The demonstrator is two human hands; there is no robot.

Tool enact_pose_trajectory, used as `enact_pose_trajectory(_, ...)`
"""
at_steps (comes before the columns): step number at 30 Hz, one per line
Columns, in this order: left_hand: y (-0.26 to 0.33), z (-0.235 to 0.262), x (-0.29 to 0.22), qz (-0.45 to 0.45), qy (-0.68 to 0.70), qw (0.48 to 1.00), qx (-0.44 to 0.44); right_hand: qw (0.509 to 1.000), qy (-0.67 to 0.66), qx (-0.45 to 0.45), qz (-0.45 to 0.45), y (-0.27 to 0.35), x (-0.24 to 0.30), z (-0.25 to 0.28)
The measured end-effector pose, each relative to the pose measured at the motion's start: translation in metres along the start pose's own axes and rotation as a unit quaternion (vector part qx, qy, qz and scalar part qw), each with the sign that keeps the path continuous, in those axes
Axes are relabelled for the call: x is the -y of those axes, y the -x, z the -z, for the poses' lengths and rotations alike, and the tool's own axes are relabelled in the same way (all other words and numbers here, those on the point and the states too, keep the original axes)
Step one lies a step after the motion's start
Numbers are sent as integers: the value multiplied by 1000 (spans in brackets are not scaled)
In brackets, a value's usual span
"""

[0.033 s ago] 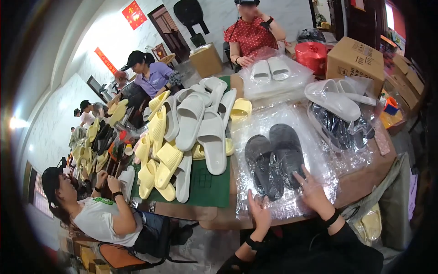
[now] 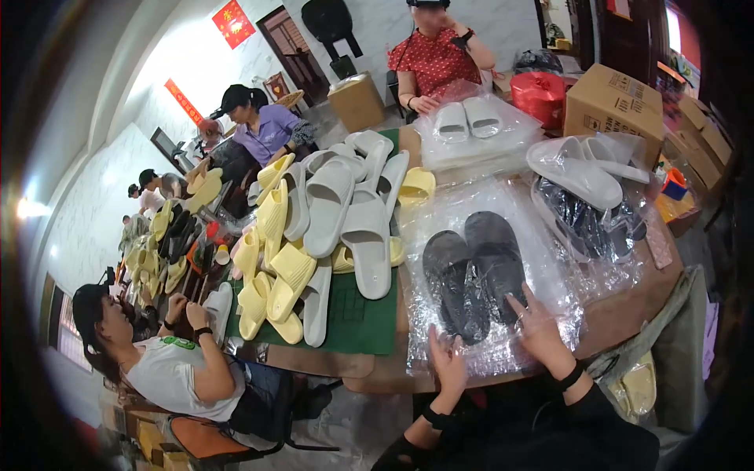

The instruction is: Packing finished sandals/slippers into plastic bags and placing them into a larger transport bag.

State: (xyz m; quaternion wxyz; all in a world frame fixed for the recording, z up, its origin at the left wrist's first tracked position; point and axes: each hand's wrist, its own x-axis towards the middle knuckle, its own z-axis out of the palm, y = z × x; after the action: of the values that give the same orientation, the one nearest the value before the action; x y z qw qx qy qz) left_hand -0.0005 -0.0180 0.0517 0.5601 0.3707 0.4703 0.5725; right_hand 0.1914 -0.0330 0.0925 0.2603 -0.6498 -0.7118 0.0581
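Two black slippers (image 2: 498, 263) unmoved, fingers (image 2: 533, 303) likewise

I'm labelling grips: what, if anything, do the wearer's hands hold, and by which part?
Cannot tell: left hand and right hand are at the near end of the bagged dark slippers; no clear grip shows.

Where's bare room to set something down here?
Near-right corner of the green mat, between grey open-toed slippers and its edge; right strip of the brown tabletop, beside crinkled clear plastic film. Crowded: the mat's left, under pale yellow slippers, and around the left hand and right hand, at plastic-wrapped black slippers.
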Motion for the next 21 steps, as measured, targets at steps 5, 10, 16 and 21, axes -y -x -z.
enact_pose_trajectory(5, -8, 24, 15, 74, -57, 995, 42, 994, 79, -60, 49, 7, 28, 1)
enact_pose_trajectory(10, -5, 14, 24, -84, -86, 992, 29, 983, -87, 162, 2, 16, 56, 1)
enact_pose_trajectory(16, -4, 24, 38, -91, -93, 991, 40, 986, -130, 95, 42, 14, 61, -17)
enact_pose_trajectory(21, 1, 20, 33, -128, -151, 978, 68, 991, -75, 21, 105, 5, 47, -26)
